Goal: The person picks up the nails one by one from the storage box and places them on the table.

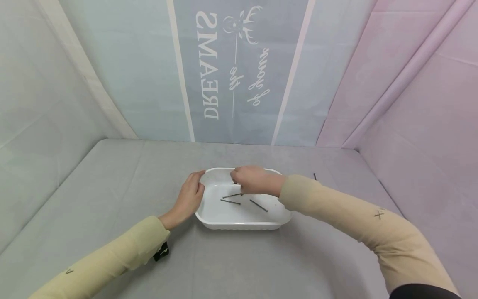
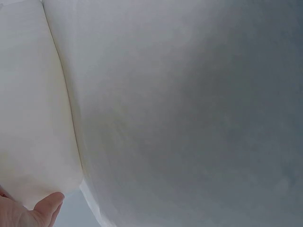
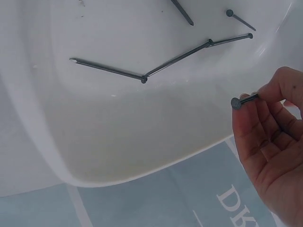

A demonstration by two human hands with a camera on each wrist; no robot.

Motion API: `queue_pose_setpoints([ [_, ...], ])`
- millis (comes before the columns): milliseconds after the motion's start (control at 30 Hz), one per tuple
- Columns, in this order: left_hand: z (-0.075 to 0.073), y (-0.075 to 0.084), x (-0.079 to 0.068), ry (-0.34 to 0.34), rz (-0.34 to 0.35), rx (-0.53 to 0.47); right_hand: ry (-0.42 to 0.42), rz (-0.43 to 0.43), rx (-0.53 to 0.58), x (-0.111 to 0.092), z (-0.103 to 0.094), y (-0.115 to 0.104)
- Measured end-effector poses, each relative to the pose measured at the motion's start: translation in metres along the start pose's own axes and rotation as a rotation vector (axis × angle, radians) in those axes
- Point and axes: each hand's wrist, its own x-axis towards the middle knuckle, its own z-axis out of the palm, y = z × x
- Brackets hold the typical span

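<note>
My right hand [image 1: 251, 179] pinches a nail [image 3: 236, 102] by its shaft, presumably for control, while my left hand [image 1: 189, 199] rests unclenched against the tray [image 1: 242, 224], likely steadying it.

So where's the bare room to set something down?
The grey tabletop is bare in front of the white tray, between the left sleeve and right sleeve, and again from the left sleeve to the left wall. The tray is crowded: loose nails lie in it, the right grip pinches another, and the left grip touches its edge.
</note>
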Motion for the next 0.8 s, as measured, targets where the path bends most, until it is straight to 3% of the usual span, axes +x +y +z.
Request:
queue_pose_setpoints([
  [500, 0.0, 0.001, 0.001, 0.015, 0.015, -0.003, 0.079, -0.019, 0.011, -0.019, -0.004, 0.013],
  [800, 0.001, 0.0, 0.001, 0.01, 0.003, 0.007, 0.116, 0.009, 0.087, -0.034, -0.006, 0.019],
])
